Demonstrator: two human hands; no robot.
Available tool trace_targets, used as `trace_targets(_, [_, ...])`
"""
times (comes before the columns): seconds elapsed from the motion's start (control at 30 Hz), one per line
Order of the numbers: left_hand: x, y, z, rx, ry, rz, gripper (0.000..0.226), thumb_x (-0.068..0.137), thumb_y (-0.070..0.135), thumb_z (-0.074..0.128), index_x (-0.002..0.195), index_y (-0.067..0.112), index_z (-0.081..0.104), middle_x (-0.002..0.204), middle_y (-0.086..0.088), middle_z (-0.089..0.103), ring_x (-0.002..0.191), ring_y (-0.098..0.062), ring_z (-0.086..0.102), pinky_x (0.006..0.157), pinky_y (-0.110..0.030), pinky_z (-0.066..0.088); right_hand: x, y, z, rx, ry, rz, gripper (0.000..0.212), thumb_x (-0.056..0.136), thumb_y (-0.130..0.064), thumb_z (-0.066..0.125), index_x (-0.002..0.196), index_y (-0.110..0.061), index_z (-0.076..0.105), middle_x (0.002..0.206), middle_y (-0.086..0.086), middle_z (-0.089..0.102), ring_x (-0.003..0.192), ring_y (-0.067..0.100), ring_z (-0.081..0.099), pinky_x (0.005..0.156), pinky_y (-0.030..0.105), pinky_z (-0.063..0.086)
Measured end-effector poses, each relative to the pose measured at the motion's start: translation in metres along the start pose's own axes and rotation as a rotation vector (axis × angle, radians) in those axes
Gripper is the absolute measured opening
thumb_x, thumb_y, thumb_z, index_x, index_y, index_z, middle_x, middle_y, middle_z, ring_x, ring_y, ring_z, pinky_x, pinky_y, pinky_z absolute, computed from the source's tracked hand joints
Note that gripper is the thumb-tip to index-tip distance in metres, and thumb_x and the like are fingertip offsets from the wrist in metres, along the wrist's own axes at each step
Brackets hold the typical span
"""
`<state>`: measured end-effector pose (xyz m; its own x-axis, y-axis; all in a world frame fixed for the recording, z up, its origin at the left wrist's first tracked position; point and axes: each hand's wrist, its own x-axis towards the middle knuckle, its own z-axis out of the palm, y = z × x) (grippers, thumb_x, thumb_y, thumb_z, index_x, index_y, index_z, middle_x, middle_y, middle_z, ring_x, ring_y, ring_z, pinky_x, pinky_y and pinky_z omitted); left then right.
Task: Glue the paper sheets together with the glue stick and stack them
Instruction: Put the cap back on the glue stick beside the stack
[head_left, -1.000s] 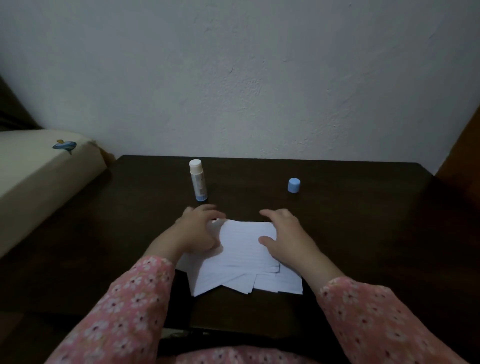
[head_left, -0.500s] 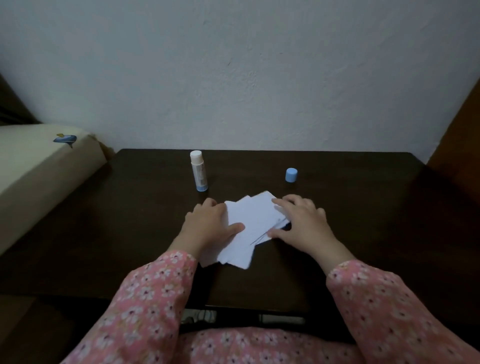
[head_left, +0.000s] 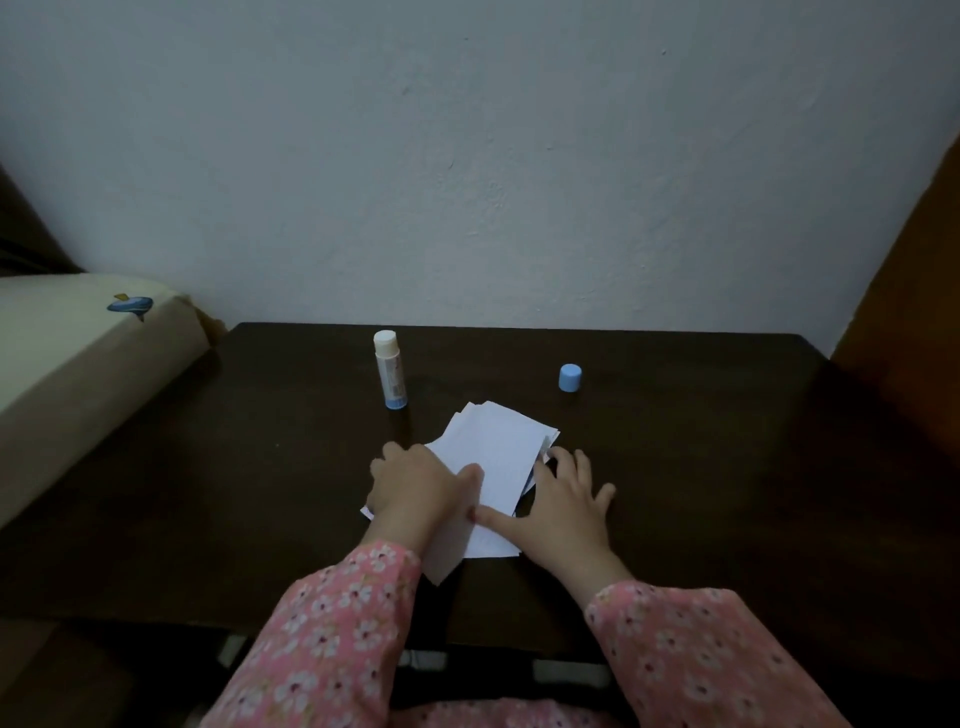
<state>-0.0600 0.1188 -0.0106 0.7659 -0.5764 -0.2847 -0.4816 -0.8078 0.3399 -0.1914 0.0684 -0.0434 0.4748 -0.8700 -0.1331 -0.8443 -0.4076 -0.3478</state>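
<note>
Rough-plastered pale wall (head_left: 493, 156) behind; dark, smooth wooden table (head_left: 701, 493) with a matte sheen fills the lower field. Lighting dim. White paper sheets (head_left: 498, 447), thin and rectangular, lie in a loose, skewed pile on the table between the two hands; edges are fanned, corners offset, one corner poking out toward the person below the left wrist. Left hand (head_left: 415, 486) rests on the pile's left side, fingers loosely bent over the paper edge, thumb laid flat on the top sheet; whether it pinches a sheet cannot be told. Right hand (head_left: 563, 506) lies flat with fingers spread wide, thumb stretched left across the lower sheet and nearly meeting the left thumb; its fingertips touch the pile's right edge, the palm on bare wood. Glue stick (head_left: 389, 375), a slim white cylinder with a blue base and uncapped white tip, stands upright beyond the left hand, just past the pile's far corner. Blue cap (head_left: 570, 377), short and round, stands beyond the right hand, apart from the paper. Both sleeves (head_left: 332, 639) are pink fabric with a small floral print. Cream padded cushion (head_left: 78, 374) with a small blue motif lies off the table, left of the left hand.
</note>
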Motion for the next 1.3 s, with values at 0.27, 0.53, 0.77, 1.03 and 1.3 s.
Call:
trace_targets(0.27, [0.005, -0.015, -0.025, -0.317, -0.138, -0.131, 0.047, 0.076, 0.047, 0.068, 0.103, 0.013, 0.049, 0.092, -0.005, 0.061, 0.079, -0.020, 0.064, 0.069, -0.033, 0.056, 0.003, 0.003, -0.002, 0.036, -0.056, -0.023, 0.109, 0.067, -0.083, 0.056, 0.152, -0.026, 0.017, 0.160, -0.001, 0.004, 0.147, 0.027, -0.008, 0.114, 0.058, -0.001])
trace_targets(0.53, [0.006, -0.017, -0.020, -0.507, -0.162, 0.172, 0.036, 0.079, 0.033, 0.074, 0.111, 0.023, 0.061, 0.096, 0.003, 0.064, 0.085, -0.014, 0.064, 0.073, -0.033, 0.056, 0.006, 0.003, -0.005, 0.101, 0.003, 0.026, 0.119, 0.067, -0.077, 0.063, 0.154, -0.022, 0.002, 0.160, 0.001, 0.006, 0.147, 0.025, -0.001, 0.116, 0.056, 0.004])
trace_targets(0.77, [-0.004, -0.009, -0.007, -1.150, -0.116, 0.327, 0.035, 0.077, 0.026, 0.077, 0.109, 0.025, 0.063, 0.105, 0.005, 0.071, 0.092, -0.012, 0.069, 0.075, -0.033, 0.055, 0.010, 0.006, -0.027, 1.054, 0.257, -0.053, 0.059, 0.089, -0.029, 0.066, 0.142, -0.024, 0.040, 0.125, -0.014, 0.055, 0.118, 0.007, 0.053, 0.084, 0.017, 0.049])
trace_targets(1.03, [-0.010, 0.010, 0.000, -1.103, 0.041, 0.504, 0.043, 0.076, 0.031, 0.076, 0.110, 0.037, 0.051, 0.115, 0.011, 0.058, 0.107, -0.010, 0.058, 0.079, -0.034, 0.055, 0.016, 0.012, -0.035, 0.913, 0.401, -0.271, 0.055, 0.095, -0.035, 0.052, 0.146, -0.028, 0.031, 0.134, -0.003, 0.047, 0.122, 0.012, 0.050, 0.090, 0.040, 0.055])
trace_targets(1.3, [0.000, 0.014, 0.009, -1.017, 0.081, 0.545, 0.034, 0.083, 0.030, 0.068, 0.108, 0.044, 0.048, 0.113, 0.014, 0.058, 0.105, -0.004, 0.056, 0.082, -0.031, 0.053, 0.032, 0.009, -0.028, 0.914, 0.286, -0.157, 0.050, 0.095, -0.041, 0.051, 0.141, -0.023, 0.040, 0.127, -0.001, 0.055, 0.118, 0.014, 0.054, 0.094, 0.041, 0.052])
